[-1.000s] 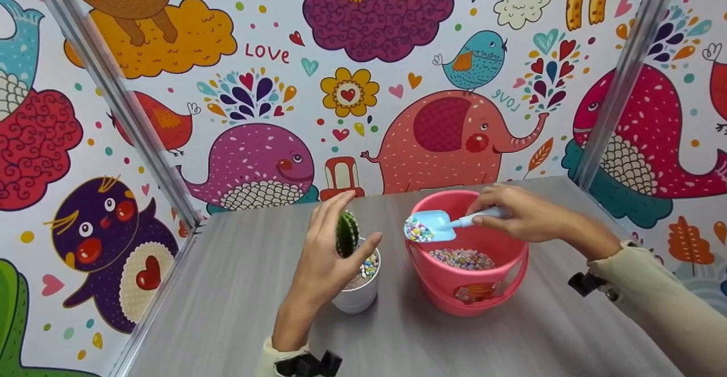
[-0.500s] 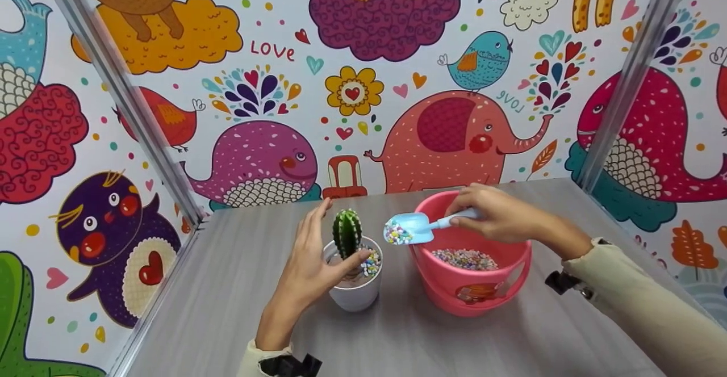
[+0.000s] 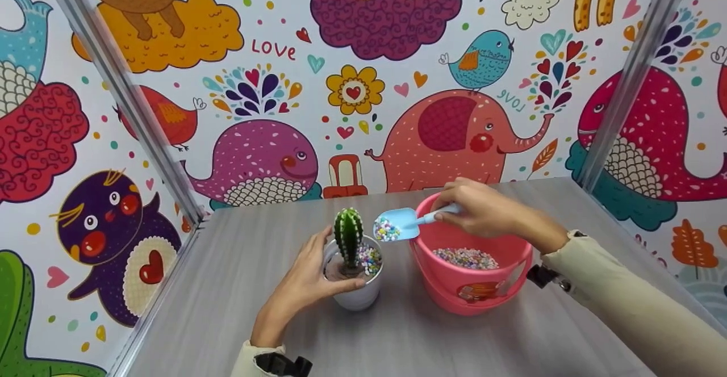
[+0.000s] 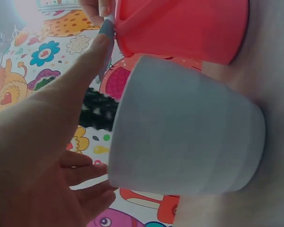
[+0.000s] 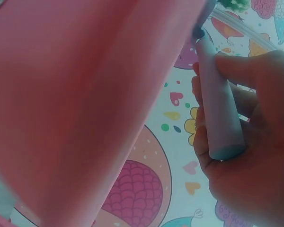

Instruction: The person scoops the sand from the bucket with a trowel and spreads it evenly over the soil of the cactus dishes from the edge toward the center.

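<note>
Pinched between thumb and curled fingers of the right hand [image 3: 477, 204], a pale blue plastic scoop [image 3: 410, 223], cradling small, rounded pastel beads [image 3: 387, 230] beside the right rim of a smooth white pot [image 3: 358, 298]. Rooted upright inside, a green cactus [image 3: 348, 234], column-shaped and ribbed, dotted with pale tufts; at its right foot, a pebbly patch of coloured beads [image 3: 371, 260]. Spread around the pot's left and front, thumb well apart from fingers, the left hand [image 3: 304, 277]; firmness of contact with the rim impossible to tell. On the streaked, wood-grained grey table [image 3: 227, 275], just right of the pot, a glossy pink bucket [image 3: 440, 292], flared at the mouth, with an orange sticker [image 3: 480, 292] on its wall. Visible only from the head: the bead bed [image 3: 466, 258] inside the bucket and the scoop's load. From the left wrist: the pot's tapering side at close range, faintly banded, fingertips behind its rim, the cactus reduced to a dark, bumpy shape beyond the thumb. From the right wrist: the scoop's cylindrical handle [image 5: 220, 104], blunt-ended against the palm, beside the bucket's blurred wall.
</note>
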The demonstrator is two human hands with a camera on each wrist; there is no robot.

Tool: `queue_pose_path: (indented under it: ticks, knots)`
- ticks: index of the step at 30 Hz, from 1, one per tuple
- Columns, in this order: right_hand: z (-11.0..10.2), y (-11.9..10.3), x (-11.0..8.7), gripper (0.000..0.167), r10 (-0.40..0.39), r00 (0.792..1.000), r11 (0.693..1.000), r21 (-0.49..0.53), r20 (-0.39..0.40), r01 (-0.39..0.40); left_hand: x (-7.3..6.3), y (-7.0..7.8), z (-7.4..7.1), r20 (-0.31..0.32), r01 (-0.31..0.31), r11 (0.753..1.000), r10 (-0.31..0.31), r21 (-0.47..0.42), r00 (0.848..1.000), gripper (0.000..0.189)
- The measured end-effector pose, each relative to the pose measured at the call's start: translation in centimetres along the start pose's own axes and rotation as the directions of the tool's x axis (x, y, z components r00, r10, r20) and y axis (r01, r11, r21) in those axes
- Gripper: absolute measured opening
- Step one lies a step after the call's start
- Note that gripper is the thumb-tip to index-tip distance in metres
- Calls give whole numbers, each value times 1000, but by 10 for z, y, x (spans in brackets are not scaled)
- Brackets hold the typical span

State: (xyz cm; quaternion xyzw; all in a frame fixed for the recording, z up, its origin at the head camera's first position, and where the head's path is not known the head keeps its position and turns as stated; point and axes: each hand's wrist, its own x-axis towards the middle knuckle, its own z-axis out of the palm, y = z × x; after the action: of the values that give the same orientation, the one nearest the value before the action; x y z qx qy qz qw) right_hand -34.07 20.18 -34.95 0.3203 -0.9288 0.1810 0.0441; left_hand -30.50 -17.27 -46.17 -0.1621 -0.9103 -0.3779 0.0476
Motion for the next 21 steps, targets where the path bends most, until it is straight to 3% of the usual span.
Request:
queue_pose_path:
  ticks: [10,21]
  knots:
    - [8,-13,15,17,-18,1000,998,-66,-14,17,4,-10,9,33,-22,1000,23,-8,999,128]
    - [16,-24,25,16,-43,995,990,-139,-85,31,5,-13,6,41,-17,1000,18,-21,999,125]
